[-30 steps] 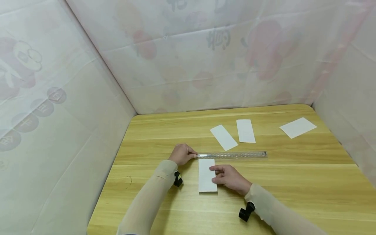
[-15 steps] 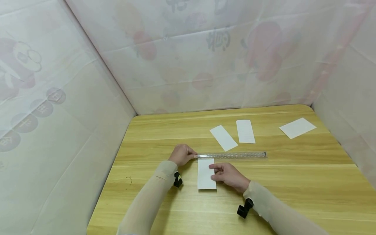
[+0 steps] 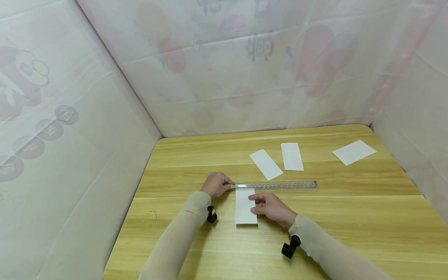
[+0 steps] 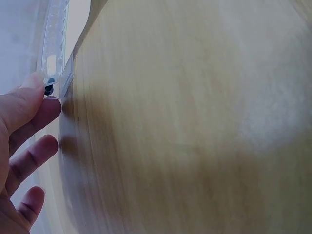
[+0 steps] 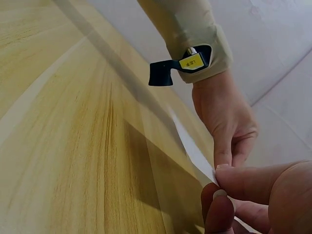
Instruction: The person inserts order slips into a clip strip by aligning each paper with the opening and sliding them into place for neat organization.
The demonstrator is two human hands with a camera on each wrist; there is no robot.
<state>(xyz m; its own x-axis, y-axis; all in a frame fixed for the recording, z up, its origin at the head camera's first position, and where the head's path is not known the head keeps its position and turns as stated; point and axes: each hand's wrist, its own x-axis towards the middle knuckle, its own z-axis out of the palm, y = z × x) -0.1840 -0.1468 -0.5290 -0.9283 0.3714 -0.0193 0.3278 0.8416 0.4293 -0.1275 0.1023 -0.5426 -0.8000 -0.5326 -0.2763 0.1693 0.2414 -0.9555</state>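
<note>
A clear plastic ruler [image 3: 280,185] lies crosswise near the middle of the table. Its left end is pinched between thumb and index finger of my left hand [image 3: 216,184]; the other fingers curve loosely below in the left wrist view. Just in front of the ruler is a white paper slip [image 3: 245,210], its far edge right at the ruler's near edge. My right hand [image 3: 274,210] pinches the slip's right edge between thumb and fingers. In the right wrist view, the slip [image 5: 192,148] stands tilted off the table with a shadow under it.
Farther back on the wooden table [image 3: 182,155] lie a slanted white slip [image 3: 266,164], a lined slip [image 3: 292,156] and, at the far right, another slip [image 3: 354,152]. Printed fabric walls [image 3: 224,77] enclose the table at the back and sides.
My right hand has moved slightly away from me and to the left, bringing the paper slip closer up against the ruler. The left hand and the ruler have stayed in place.
</note>
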